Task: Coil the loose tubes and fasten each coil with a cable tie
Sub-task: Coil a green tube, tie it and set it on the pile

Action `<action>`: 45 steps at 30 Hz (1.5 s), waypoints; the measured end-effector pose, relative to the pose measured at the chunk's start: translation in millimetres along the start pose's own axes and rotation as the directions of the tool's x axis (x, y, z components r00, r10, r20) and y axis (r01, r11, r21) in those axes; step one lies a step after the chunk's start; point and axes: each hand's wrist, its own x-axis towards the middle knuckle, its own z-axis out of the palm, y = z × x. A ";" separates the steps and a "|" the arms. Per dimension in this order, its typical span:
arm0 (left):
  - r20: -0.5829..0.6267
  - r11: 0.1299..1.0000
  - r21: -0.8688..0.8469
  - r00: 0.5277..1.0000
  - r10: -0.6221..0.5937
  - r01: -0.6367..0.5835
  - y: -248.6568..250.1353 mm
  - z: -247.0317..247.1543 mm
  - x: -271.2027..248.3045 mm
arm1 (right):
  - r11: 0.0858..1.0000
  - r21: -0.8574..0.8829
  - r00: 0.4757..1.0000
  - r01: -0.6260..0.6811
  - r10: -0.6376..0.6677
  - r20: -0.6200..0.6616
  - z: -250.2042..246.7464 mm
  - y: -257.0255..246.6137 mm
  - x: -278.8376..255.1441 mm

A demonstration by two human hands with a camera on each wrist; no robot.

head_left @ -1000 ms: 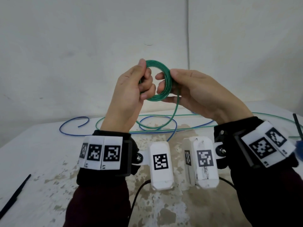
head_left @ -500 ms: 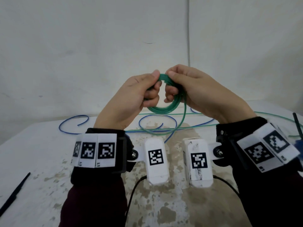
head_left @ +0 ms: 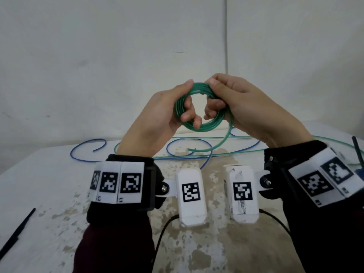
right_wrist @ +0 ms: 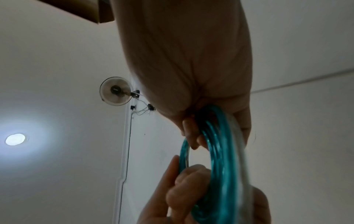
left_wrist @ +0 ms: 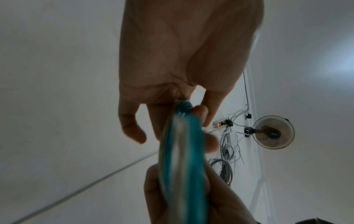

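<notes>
Both hands hold a green tube coil (head_left: 199,129) up above the table, its ring facing me. My left hand (head_left: 184,107) grips its left side, thumb on top and fingers curled through the ring. My right hand (head_left: 213,99) pinches the top right of the coil. A short loose tail (head_left: 216,145) curves down from the right side and ends in the air. In the left wrist view the coil (left_wrist: 182,151) runs blurred under my left hand (left_wrist: 162,94). The right wrist view shows my right hand (right_wrist: 193,121) gripping the coil (right_wrist: 220,151).
On the worn white table (head_left: 49,184) lie a loose blue tube (head_left: 84,143) and a second long green tube (head_left: 246,151) behind the hands. One black cable tie (head_left: 17,231) lies at the near left, another (head_left: 357,148) at the far right. A wall stands close behind.
The coil has turned to face me and sits slightly higher. The hanging tail has grown shorter as more tube went onto the coil. Both hands shifted their grip to the top.
</notes>
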 end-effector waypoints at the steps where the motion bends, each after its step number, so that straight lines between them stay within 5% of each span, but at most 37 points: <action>1: 0.018 0.999 0.014 0.999 -0.029 0.029 -0.5 -2.0 -0.4 | 0.999 -0.041 1.000 0.011 -0.011 -0.002 1.6 0.2 -0.3; 4: 0.076 0.995 0.087 0.995 -0.062 0.055 -2.8 -4.7 -2.5 | 0.992 -0.119 0.999 0.038 -0.035 0.031 7.7 0.7 -0.2; 8: 0.026 0.989 0.111 0.995 0.093 -0.095 -2.3 -3.1 -3.4 | 0.994 -0.095 0.998 0.057 -0.058 -0.007 9.9 2.0 2.4; 16: -0.133 0.935 -0.253 0.967 0.219 -0.247 -1.8 1.7 4.2 | 0.983 0.186 0.997 -0.007 -0.007 0.071 1.5 2.0 0.8; 22: -0.013 0.950 -0.289 0.992 0.122 -0.120 2.1 -0.9 1.6 | 0.992 0.115 0.996 0.043 -0.052 0.077 -3.2 1.0 -1.2; 26: 0.110 0.996 -0.086 0.994 0.000 0.009 2.0 -6.5 -3.5 | 0.996 -0.065 0.995 0.058 -0.052 0.090 -0.9 0.9 -1.1; 30: 0.101 0.998 0.060 0.995 -0.018 0.012 -5.6 -10.2 -1.9 | 0.966 -0.254 0.999 0.042 -0.042 0.006 2.6 0.0 -0.8; 34: -0.014 0.997 -0.009 0.997 0.077 -0.077 -8.0 -8.2 1.8 | 1.000 -0.006 0.999 0.009 -0.009 -0.051 2.5 5.7 4.9; 41: -0.222 0.930 -0.276 0.958 0.182 -0.241 -9.5 -2.6 8.8 | 0.948 0.309 0.996 -0.071 0.052 0.069 13.1 13.2 5.6; 45: -0.162 0.925 -0.341 0.979 0.120 -0.169 -4.2 0.2 6.8 | 0.958 0.287 1.000 0.005 -0.003 -0.010 17.5 12.9 9.6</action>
